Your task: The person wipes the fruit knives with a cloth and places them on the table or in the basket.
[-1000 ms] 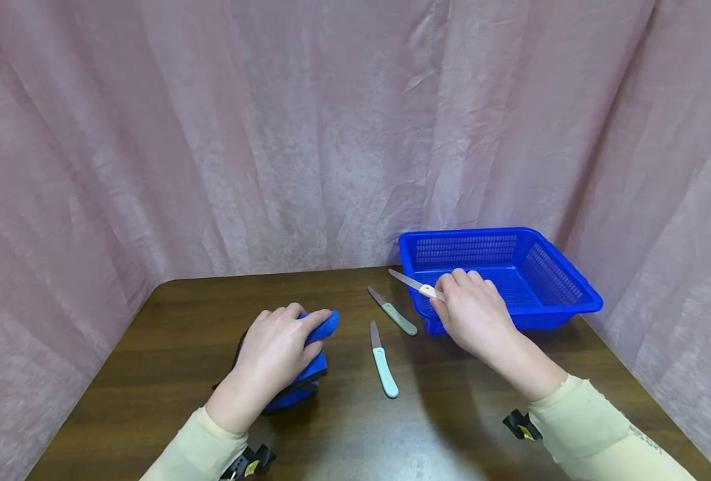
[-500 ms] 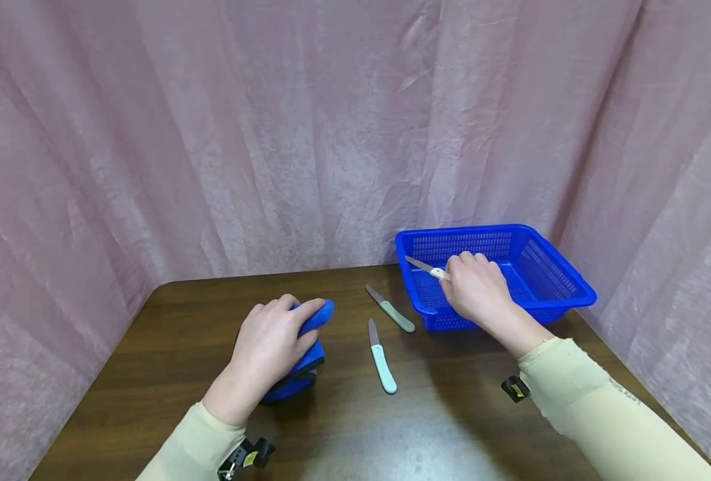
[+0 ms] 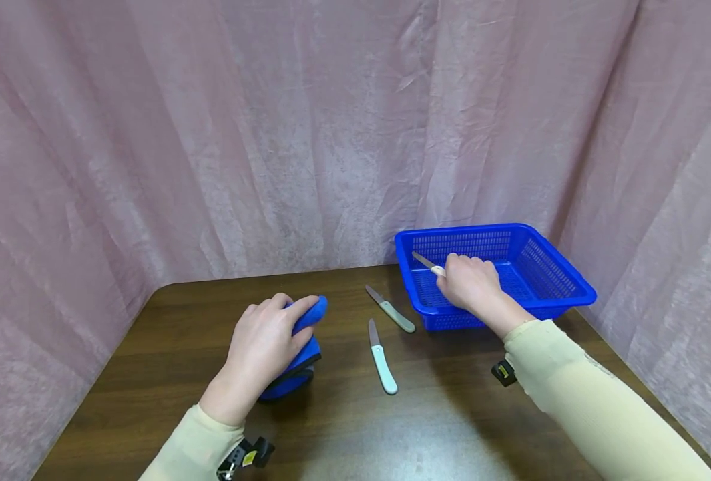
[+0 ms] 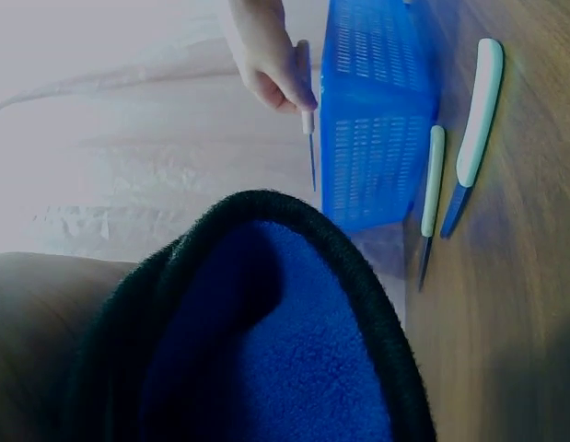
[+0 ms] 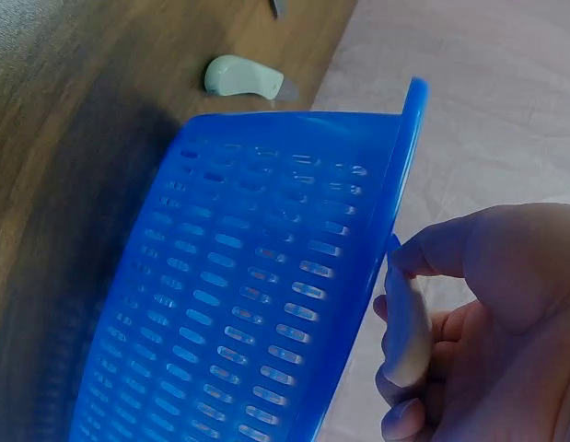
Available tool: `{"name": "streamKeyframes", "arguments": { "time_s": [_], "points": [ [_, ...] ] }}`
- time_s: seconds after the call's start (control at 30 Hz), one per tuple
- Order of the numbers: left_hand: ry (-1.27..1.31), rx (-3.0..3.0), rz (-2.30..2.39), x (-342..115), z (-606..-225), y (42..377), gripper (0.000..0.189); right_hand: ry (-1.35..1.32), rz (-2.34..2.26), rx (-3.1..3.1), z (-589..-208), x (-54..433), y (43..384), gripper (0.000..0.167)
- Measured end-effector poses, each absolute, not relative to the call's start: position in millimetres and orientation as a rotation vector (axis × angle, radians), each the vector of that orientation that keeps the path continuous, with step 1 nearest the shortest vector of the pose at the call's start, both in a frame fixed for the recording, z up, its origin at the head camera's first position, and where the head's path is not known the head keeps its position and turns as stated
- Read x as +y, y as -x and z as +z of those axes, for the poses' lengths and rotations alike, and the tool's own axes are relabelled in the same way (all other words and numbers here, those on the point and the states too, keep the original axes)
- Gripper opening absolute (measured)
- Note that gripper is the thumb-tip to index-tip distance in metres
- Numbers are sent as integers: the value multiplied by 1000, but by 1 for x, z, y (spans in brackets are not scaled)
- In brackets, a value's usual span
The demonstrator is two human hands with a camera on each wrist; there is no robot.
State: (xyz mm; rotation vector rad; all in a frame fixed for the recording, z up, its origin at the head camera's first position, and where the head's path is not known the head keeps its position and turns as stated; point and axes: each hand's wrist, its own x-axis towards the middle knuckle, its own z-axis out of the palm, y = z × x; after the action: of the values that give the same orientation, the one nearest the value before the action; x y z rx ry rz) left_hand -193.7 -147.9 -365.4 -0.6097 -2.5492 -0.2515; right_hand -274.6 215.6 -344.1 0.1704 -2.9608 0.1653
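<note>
Pale pink curtains (image 3: 271, 133) are hanging in soft folds behind a dark wood-grain tabletop (image 3: 169, 347), where light is glinting near the front edge. Toward its far right corner, a blue slotted basket (image 3: 451, 320) is standing upright. Above its open top, the person's right hand (image 3: 469, 280) is pinching the white handle of a knife (image 3: 437, 270), blade pointing to the far left. Handling it well probably means gripping only the handle and clearing the rim before lowering gently. The left hand (image 3: 265, 341) is curling round a black-edged blue cloth (image 3: 306, 354). Between the hands, a mint-handled knife (image 3: 382, 367) and a pale-green-handled knife (image 3: 398, 316) are lying apart.
</note>
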Motion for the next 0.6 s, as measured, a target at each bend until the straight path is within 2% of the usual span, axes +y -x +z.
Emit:
{"name": "streamKeyframes", "arguments": {
  "time_s": [0.6],
  "points": [
    [606,-2560,-293,-146,-370,196,45,81,239,-3209,-348,207,308,24]
  ]
}}
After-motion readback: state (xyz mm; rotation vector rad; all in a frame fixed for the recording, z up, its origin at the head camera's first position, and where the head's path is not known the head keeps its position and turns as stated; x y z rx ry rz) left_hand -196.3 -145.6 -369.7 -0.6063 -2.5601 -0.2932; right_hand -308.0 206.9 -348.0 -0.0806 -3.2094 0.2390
